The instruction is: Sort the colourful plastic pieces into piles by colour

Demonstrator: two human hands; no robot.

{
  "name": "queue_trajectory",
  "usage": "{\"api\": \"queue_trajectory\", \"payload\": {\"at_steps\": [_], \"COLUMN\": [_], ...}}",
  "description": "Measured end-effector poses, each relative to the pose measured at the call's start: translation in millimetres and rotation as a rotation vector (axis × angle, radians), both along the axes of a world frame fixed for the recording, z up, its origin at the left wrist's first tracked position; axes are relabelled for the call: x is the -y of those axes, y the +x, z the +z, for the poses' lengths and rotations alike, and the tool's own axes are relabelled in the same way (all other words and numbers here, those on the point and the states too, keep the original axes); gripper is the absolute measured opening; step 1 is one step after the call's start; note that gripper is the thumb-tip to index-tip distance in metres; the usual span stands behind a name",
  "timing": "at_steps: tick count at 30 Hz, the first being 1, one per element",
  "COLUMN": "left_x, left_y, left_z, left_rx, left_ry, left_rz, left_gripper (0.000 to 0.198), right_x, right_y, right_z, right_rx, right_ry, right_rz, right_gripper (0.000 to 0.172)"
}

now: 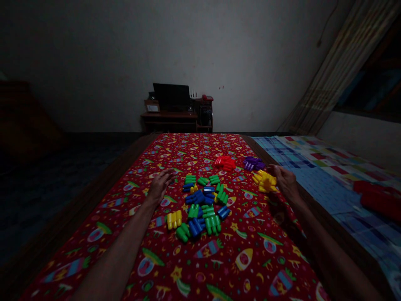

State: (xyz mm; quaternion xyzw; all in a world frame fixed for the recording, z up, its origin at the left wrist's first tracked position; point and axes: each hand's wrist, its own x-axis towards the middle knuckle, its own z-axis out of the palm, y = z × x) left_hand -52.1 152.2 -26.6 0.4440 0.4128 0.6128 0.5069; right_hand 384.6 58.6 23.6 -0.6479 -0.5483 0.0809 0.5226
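Yellow blocks (265, 181) lie in a bright, rounded heap; left fingers (168, 172) are loosely spread, right fingers (275, 169) curled, grip unclear.

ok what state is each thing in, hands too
Left hand: open, fingers loosely bent
Right hand: fingers curled, hold unclear
Yellow plastic pieces: heaped together
Red plastic pieces: heaped together
Purple plastic pieces: heaped together
Mixed green, blue and yellow pieces: loosely spread
Monitor: screen dark
Red printed cloth: spread out
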Motion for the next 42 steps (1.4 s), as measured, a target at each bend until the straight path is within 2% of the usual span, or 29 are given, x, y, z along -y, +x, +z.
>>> {"api": "queue_trajectory", "payload": {"at_steps": [2, 6, 9, 13, 16, 18, 20, 24, 29, 31, 33, 37, 39, 42], "left_x": [0, 1, 1, 1, 0, -1, -1, 2, 3, 3, 2, 2, 2, 1], "left_y": [0, 0, 0, 0, 0, -1, -1, 1, 1, 1, 1, 0, 0, 0], "left_z": [-0.3, 0.1, 0.7, 0.4, -1.0, -2.0, -2.4, -1.4, -0.5, -0.6, -0.7, -0.2, -0.1, -0.3], "left_rx": [0.005, -0.003, 0.002, 0.015, 0.005, 0.003, 0.004, 0.004, -0.008, -0.012, -0.009, -0.013, -0.014, -0.021], "left_ry": [0.006, 0.014, 0.012, 0.013, 0.01, 0.005, 0.002, 0.02, 0.009, 0.016, 0.018, 0.003, -0.003, -0.006], "left_rz": [-0.002, -0.009, -0.011, -0.002, -0.008, -0.017, -0.019, -0.017, -0.031, -0.027, -0.023, -0.029, -0.026, -0.023], "left_gripper": [0.035, 0.033, 0.032, 0.032, 0.033, 0.034, 0.035, 0.033, 0.031, 0.031, 0.032, 0.033, 0.035, 0.036], "right_x": [0, 5, 8, 10, 14, 17, 19, 21, 25, 26, 23, 14, 12, 13], "right_y": [-41, -137, -204, -272, -297, -298, -291, -264, -246, -245, -242, -218, -192, -135], "right_z": [9.3, 19.7, 21.7, 6.0, -19.0, -32.0, -36.4, -26.9, -17.2, -13.7, -9.2, -2.7, -2.2, -3.7], "right_rx": [0.01, 0.186, 0.309, 0.751, 1.016, 1.055, 1.018, 0.874, 0.82, 0.694, 0.479, 0.062, 0.01, 0.09], "right_ry": [0.009, 0.0, 0.003, 0.078, 0.122, 0.148, 0.149, 0.132, -0.019, -0.024, -0.031, -0.131, -0.144, -0.1], "right_rz": [0.227, 0.674, 0.934, 1.243, 1.266, 1.234, 1.217, 1.206, 1.208, 1.245, 1.227, 1.034, 0.915, 0.635], "right_gripper": [0.053, 0.036, 0.029, 0.026, 0.013, 0.009, 0.01, 0.017, 0.024, 0.029, 0.037, 0.042, 0.041, 0.04]}}
